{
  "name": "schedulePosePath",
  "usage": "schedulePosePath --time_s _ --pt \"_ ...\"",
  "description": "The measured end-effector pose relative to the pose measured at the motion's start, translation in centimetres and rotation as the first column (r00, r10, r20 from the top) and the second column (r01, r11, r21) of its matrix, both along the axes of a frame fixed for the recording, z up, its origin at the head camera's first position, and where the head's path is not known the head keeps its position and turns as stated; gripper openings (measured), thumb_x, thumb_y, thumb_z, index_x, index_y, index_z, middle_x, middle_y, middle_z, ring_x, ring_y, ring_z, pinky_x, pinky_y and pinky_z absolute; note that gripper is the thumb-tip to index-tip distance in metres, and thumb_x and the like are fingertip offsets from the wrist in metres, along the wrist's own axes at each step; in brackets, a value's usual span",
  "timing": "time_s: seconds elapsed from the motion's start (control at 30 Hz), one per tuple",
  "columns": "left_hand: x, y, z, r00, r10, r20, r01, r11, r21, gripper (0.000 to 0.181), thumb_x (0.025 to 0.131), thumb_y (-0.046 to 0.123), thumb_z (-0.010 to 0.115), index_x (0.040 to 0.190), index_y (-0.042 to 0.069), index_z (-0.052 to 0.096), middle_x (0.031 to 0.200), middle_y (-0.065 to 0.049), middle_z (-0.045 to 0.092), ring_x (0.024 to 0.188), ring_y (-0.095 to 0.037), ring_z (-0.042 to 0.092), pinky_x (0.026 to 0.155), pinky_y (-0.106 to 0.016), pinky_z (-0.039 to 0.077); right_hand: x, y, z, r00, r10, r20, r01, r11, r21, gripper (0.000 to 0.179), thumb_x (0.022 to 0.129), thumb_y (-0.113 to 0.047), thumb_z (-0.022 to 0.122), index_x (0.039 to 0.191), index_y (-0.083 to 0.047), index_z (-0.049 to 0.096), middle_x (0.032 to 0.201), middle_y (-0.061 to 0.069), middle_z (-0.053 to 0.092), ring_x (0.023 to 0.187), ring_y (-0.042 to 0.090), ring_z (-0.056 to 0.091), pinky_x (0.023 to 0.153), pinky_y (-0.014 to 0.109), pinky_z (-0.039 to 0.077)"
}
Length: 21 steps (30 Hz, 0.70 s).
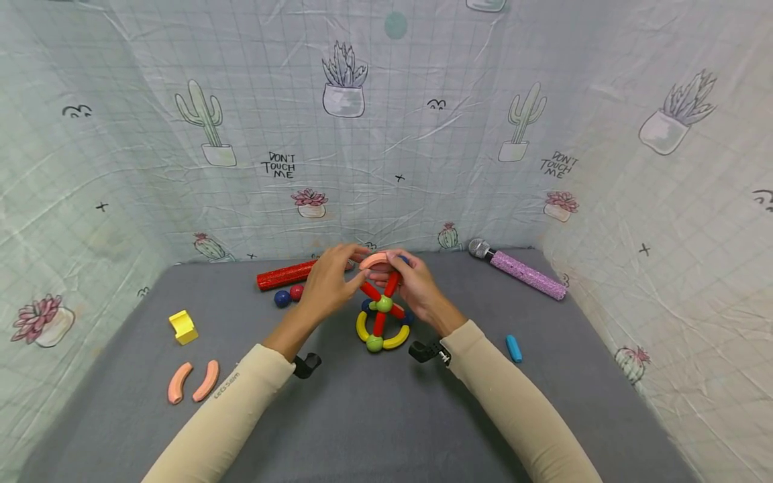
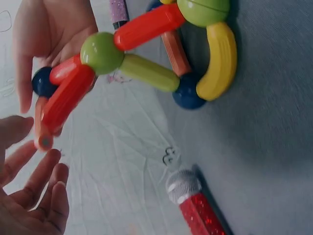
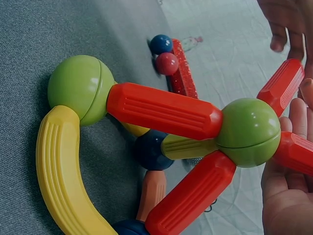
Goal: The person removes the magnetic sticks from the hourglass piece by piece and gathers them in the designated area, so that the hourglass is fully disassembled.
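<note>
A magnetic stick-and-ball structure stands between the hands. It has green balls [image 3: 249,132], red sticks [image 3: 164,110], blue balls [image 2: 190,91] and curved yellow sticks [image 1: 397,337] at its base. At its top, my right hand [image 1: 418,290] pinches a curved pink stick [image 1: 377,259], thumb over its right part, beside a blue ball [image 2: 44,82]. My left hand [image 1: 331,280] is at the stick's other end, fingers loosely spread. Whether its thumb touches the stick is hard to tell. The right fingertips are partly hidden behind the red sticks.
Behind the left hand lie a red glitter microphone [image 1: 284,276], a blue ball [image 1: 282,298] and a red ball [image 1: 296,292]. A yellow block [image 1: 183,327] and two curved pink sticks [image 1: 179,383] lie left. A purple microphone [image 1: 525,273] and short blue stick [image 1: 513,349] lie right.
</note>
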State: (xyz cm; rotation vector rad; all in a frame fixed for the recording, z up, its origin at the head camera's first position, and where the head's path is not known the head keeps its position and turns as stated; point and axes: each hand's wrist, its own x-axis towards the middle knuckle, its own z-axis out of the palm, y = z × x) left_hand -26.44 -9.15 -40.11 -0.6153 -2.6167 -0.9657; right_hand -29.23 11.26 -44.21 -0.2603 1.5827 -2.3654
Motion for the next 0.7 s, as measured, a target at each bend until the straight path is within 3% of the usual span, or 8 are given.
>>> schedulePosePath --time_s 0.23,0.43,0.7 --pt "-0.31 1.27 -0.43 1.0 0.01 -0.011 -0.009 1.0 0.03 0.032 0.098 0.015 0.076 0.13 0.018 0.072 0.112 -0.01 0.071 0.096 -0.033 0.067 0.079 -0.043 0.055 -0.04 0.26 -0.06 1.0 0.007 -0.009 -0.007 1.0 -0.002 0.031 0.114 -0.028 0.05 0.133 -0.007 0.062 0.105 0.002 0.08 0.093 0.015 0.08 0.09 0.034 0.063" --pt "-0.28 1.29 -0.46 0.998 0.018 -0.056 -0.018 1.0 0.003 0.03 0.101 0.016 0.072 0.131 0.019 0.073 0.108 -0.008 0.068 0.088 -0.026 0.061 0.074 -0.038 0.049 -0.11 0.06 -0.04 1.0 0.002 -0.012 -0.002 1.0 -0.009 0.03 0.115 -0.026 0.049 0.133 -0.006 0.062 0.105 0.002 0.081 0.093 0.016 0.08 0.089 0.033 0.064" --pt "-0.11 1.23 -0.06 0.982 0.044 -0.184 -0.047 0.999 -0.008 0.023 0.103 0.011 0.069 0.123 0.017 0.078 0.099 -0.008 0.059 0.076 -0.021 0.049 0.063 -0.034 0.04 -0.28 0.0 -0.02 1.0 -0.026 0.012 0.026 0.999 0.041 0.028 0.115 -0.026 0.049 0.131 -0.008 0.063 0.108 0.003 0.08 0.118 0.038 0.074 0.1 0.043 0.06"
